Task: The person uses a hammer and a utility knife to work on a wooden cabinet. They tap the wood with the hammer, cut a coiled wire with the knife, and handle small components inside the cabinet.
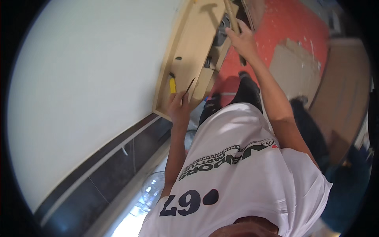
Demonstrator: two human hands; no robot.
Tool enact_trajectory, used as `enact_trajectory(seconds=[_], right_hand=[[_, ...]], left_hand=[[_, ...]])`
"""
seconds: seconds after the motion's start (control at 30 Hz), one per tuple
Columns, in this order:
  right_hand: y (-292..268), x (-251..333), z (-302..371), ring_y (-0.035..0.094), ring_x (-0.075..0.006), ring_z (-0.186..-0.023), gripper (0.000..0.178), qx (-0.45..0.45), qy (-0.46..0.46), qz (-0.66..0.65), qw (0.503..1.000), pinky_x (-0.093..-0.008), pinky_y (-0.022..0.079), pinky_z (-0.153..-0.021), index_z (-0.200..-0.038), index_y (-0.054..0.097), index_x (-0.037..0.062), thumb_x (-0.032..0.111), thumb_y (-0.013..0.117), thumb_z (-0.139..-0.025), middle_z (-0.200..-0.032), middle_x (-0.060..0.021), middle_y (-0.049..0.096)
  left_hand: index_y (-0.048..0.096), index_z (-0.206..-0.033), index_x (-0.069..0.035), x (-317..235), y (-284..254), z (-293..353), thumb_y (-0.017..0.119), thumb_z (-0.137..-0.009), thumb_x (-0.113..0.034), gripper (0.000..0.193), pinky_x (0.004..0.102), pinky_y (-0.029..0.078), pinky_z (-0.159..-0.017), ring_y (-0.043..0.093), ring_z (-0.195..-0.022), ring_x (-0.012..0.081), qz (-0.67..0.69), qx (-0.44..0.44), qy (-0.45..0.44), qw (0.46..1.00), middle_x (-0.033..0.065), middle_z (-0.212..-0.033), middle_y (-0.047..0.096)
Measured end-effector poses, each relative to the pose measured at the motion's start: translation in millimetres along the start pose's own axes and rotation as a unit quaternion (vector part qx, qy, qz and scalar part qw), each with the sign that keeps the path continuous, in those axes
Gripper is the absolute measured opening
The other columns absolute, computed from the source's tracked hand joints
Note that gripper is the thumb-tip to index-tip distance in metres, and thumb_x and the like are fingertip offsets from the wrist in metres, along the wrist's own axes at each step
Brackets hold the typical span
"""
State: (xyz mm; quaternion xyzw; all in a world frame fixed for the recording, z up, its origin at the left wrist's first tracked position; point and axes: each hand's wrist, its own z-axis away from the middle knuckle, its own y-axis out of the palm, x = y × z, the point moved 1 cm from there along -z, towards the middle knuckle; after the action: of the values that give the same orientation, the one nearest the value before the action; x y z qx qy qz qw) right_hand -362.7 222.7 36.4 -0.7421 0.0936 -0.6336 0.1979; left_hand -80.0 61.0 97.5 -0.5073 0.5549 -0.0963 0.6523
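Note:
My left hand (179,110) is closed around a slim dark pointed rod (190,85), over the near end of a shallow, light wooden tray (189,47). Close beside its fingers is a yellow object with a dark tip (172,85); whether the hand touches it I cannot tell. Farther up and to the right, my right hand (242,39) grips a long wooden-handled tool (233,17). Its upper end runs out of view, while a hammer-shaped shadow falls on the tray. A small black piece (178,58) lies on the tray bottom.
Dark items (222,33) sit in the compartment along the tray's right side. A pale wall (90,71) with dark tiles (114,173) runs down the left. Flattened cardboard (294,67) lies on the red floor (276,23), and a brown board (339,87) is farther right.

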Motion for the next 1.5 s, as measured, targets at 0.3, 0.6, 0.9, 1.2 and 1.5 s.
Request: enact_trajectory(seconds=[0.3,0.6,0.9,1.2,1.5], right_hand=[[-78,7,300,0.064,-0.041,-0.078,0.032,-0.14,0.232,0.067,0.96,-0.0441,0.049,-0.071,-0.106,0.065,0.0018,0.031,0.064,-0.093,-0.083,-0.0224,0.066],[-37,-30,563,0.066,-0.0404,-0.082,0.032,-0.228,0.456,0.086,0.856,-0.048,0.051,-0.075,-0.108,0.064,0.0018,0.03,0.061,-0.095,-0.086,-0.0218,0.066],[83,-24,660,0.064,-0.0439,-0.077,0.033,-0.296,0.523,-0.008,0.8,-0.0492,0.05,-0.07,-0.105,0.064,0.0,0.031,0.064,-0.093,-0.087,-0.0253,0.065],[143,-18,635,0.064,-0.046,-0.081,0.029,-0.272,0.596,-0.084,0.751,-0.0498,0.048,-0.069,-0.102,0.064,0.0014,0.029,0.064,-0.092,-0.084,-0.0261,0.065],[163,-31,596,0.062,-0.0452,-0.079,0.027,-0.257,0.566,-0.199,0.758,-0.0475,0.049,-0.07,-0.098,0.063,0.0,0.026,0.065,-0.092,-0.083,-0.0256,0.064]], left_hand=[[0.069,-0.094,-0.003,58,-29,19,0.068,-0.089,-0.01,0.009,0.0435,0.048,-0.071,0.061,-0.078,0.0344,-0.04,0.259,0.2,0.944,0.0162,-0.084,0.06],[0.068,-0.097,-0.005,74,-50,23,0.063,-0.095,-0.017,0.013,0.044,0.049,-0.07,0.062,-0.077,0.0359,-0.177,0.347,0.304,0.869,0.0152,-0.082,0.061],[0.067,-0.098,-0.005,87,-56,23,0.065,-0.092,-0.012,0.009,0.0445,0.05,-0.063,0.064,-0.075,0.0361,-0.301,0.37,0.415,0.775,0.016,-0.084,0.064],[0.07,-0.096,-0.006,92,-42,33,0.068,-0.09,-0.01,0.007,0.0398,0.053,-0.069,0.066,-0.081,0.0317,-0.307,0.369,0.488,0.729,0.0127,-0.088,0.066],[0.071,-0.094,-0.01,90,-27,36,0.071,-0.086,-0.009,0.008,0.0391,0.053,-0.063,0.064,-0.077,0.0277,-0.358,0.391,0.53,0.662,0.0073,-0.085,0.065]])
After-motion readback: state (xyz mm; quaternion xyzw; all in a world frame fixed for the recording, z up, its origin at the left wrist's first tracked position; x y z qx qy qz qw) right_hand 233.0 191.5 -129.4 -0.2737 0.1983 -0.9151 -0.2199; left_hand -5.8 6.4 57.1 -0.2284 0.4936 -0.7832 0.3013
